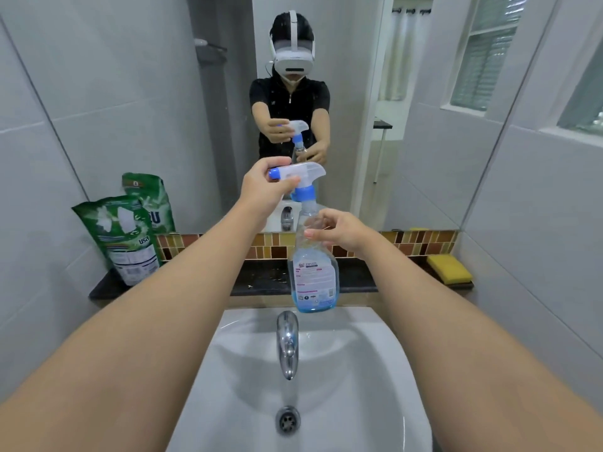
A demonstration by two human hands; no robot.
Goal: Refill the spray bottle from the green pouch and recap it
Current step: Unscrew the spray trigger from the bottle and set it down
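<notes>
A clear spray bottle [314,278] with a little blue liquid at its bottom hangs above the back of the sink. My left hand [264,187] grips its white trigger head [300,173] near the blue nozzle. My right hand [339,231] is around the bottle's neck and shoulder, fingers curled on it. The blue collar [305,192] sits on the neck. The green pouch [120,236] stands upright on the dark ledge at the left, leaning on the wall, apart from both hands.
A white sink [375,370] with a chrome tap [287,344] lies below the bottle. A yellow sponge [449,268] rests on the dark ledge [261,282] at the right. A mirror [163,93] behind reflects a person and the bottle. Tiled walls close in on both sides.
</notes>
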